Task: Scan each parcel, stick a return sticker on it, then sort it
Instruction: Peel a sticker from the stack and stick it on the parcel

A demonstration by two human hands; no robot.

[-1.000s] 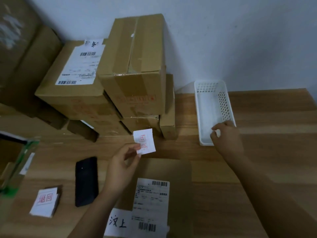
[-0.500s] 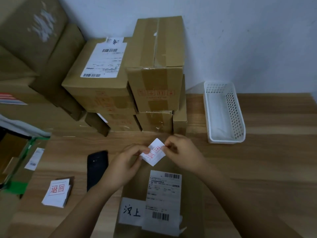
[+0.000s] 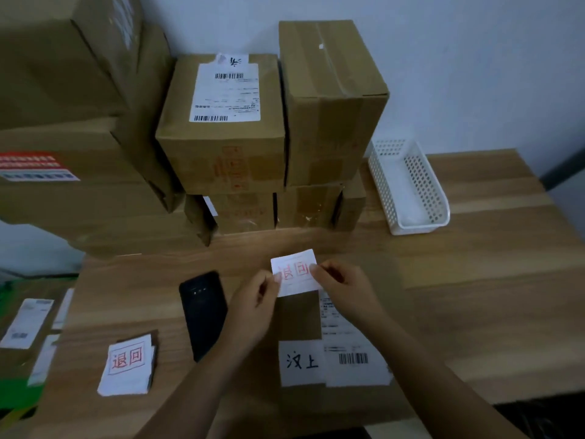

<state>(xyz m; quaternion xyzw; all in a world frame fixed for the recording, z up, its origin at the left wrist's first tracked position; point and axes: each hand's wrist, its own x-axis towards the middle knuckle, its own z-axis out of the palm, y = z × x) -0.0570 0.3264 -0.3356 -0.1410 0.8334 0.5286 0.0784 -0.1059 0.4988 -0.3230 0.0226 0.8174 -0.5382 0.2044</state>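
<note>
1. Now the right hand [image 3: 345, 289] has left the white basket [image 3: 414, 229] at 2 o'clock and joined the left hand [image 3: 253, 307]. Both pinch the return sticker [image 3: 296, 272] by opposite edges, level, above the far end of the parcel [image 3: 299, 315].
2. Judged from that, sticking is the step in hand; the view is too blurred to tell whether the backing is off.
3. On the wooden table [image 3: 490, 280], a black phone [image 3: 204, 312] lies at 9 o'clock of the hands and a sticker stack [image 3: 126, 364] at 8 o'clock.
4. Stacked cartons [image 3: 228, 153] stand at 12 o'clock against a pale wall [image 3: 474, 74].
</note>
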